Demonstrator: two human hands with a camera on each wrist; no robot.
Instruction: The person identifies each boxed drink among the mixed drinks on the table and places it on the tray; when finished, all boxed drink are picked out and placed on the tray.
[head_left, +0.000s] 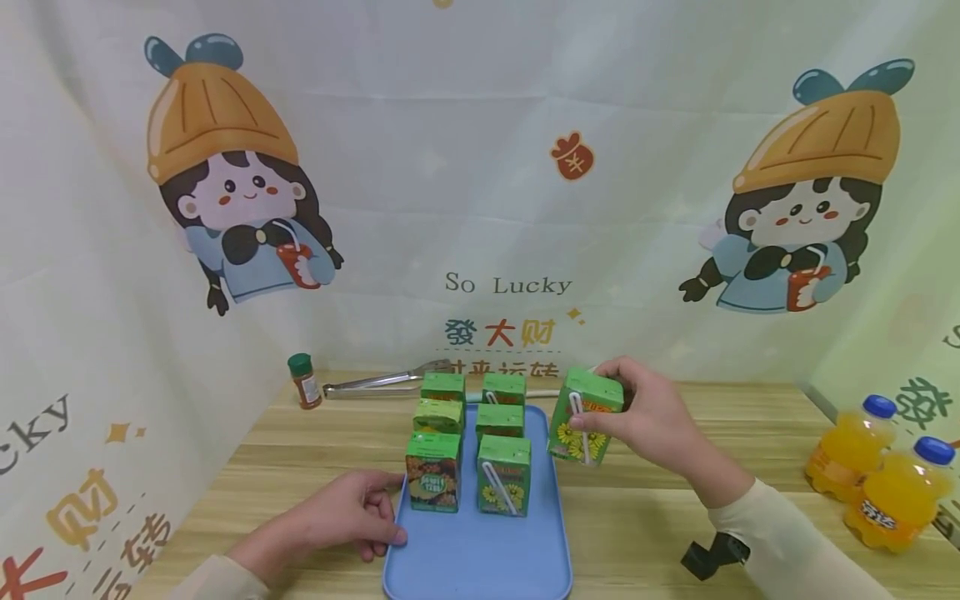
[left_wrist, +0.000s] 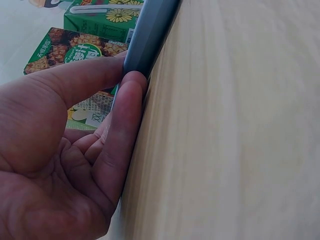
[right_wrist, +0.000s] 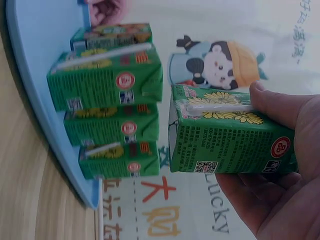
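Note:
My right hand (head_left: 645,412) grips a green drink carton (head_left: 587,417) with yellow flowers and a white straw on its front, raised beside the right edge of the blue tray (head_left: 480,558). In the right wrist view, thumb and fingers wrap the top end of this carton (right_wrist: 227,135). My left hand (head_left: 348,515) pinches the tray's left rim between thumb and fingers, as the left wrist view also shows. On the tray, several cartons stand in two columns; at the front are a carton with brown fruit pictures (head_left: 433,479) and a flowered one (head_left: 504,479) with a straw.
Metal tongs (head_left: 382,382) lie behind the tray, near a small spice bottle (head_left: 304,383) with a green cap. Two bottles of orange drink (head_left: 892,500) with blue caps stand at the right. A printed cloth (head_left: 495,192) hangs behind the wooden table.

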